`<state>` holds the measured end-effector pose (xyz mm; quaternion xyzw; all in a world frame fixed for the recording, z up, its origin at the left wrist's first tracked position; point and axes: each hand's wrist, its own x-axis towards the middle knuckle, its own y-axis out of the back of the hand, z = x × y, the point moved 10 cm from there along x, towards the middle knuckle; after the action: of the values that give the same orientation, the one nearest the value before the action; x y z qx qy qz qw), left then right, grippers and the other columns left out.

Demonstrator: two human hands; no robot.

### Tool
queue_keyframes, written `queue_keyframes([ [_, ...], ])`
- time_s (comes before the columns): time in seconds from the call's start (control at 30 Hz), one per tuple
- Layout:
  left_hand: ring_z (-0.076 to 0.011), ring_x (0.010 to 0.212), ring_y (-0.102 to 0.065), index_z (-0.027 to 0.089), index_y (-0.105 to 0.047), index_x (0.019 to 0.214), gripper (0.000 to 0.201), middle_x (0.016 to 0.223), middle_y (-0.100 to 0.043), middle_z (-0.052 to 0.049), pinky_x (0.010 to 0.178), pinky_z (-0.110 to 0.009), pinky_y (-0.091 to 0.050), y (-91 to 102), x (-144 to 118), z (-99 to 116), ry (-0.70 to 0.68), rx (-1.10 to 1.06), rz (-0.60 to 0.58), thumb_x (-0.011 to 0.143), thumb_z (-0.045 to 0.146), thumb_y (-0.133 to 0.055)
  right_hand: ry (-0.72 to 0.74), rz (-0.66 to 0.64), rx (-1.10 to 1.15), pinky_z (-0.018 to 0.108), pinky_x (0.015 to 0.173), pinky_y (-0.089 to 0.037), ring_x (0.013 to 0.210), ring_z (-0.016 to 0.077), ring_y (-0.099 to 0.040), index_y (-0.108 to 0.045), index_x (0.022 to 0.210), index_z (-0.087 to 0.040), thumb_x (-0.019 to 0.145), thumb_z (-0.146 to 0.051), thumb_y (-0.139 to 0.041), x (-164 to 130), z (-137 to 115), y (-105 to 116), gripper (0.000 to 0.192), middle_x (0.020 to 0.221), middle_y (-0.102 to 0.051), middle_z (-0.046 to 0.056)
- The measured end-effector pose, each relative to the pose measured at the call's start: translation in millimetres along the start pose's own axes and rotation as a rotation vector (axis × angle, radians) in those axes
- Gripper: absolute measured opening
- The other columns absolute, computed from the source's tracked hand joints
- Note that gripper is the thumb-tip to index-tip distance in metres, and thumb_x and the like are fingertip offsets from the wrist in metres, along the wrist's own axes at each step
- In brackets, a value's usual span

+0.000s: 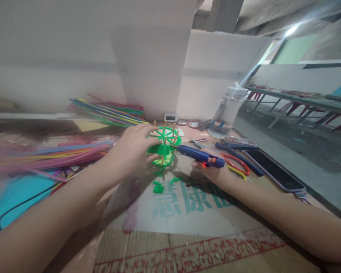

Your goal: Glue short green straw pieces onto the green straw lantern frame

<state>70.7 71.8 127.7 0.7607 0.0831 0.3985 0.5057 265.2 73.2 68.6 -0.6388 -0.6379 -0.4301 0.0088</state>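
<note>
Near the middle of the table stands a green round craft frame (164, 146), made of fuzzy pipe-cleaner pieces with thin wooden sticks standing up around its rim. My left hand (139, 146) grips its left side, fingers curled around the edge. In my right hand (211, 170) is a blue glue gun (199, 154) with a red light glowing on it. The nozzle points left and meets the right side of the frame; whether it touches cannot be made out. Several short green scraps (158, 188) lie on the paper sheet just in front.
Bundles of coloured pipe cleaners (110, 111) lie at the back left, with more in plastic (82, 153) nearer. A clear water bottle (226, 112) stands back right. Pliers (240, 151), scissors with red and yellow handles (238, 167) and a phone (274, 170) lie right.
</note>
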Motion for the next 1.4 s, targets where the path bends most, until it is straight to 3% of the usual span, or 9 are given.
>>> queue_keyframes([
  [1.4, -0.0391, 0.125, -0.057, 0.019, -0.077, 0.105, 0.03, 0.131, -0.065, -0.016, 0.103, -0.056, -0.046, -2.2, 1.6, -4.4, 0.023, 0.017, -0.026, 0.08, 0.035, -0.079, -0.019, -0.045, 0.052, 0.029, 0.052, -0.045, 0.056, 0.0159, -0.054, -0.057, 0.071, -0.024, 0.078, -0.049, -0.075, -3.1, 0.5, -5.6, 0.032, 0.062, -0.059, -0.002],
])
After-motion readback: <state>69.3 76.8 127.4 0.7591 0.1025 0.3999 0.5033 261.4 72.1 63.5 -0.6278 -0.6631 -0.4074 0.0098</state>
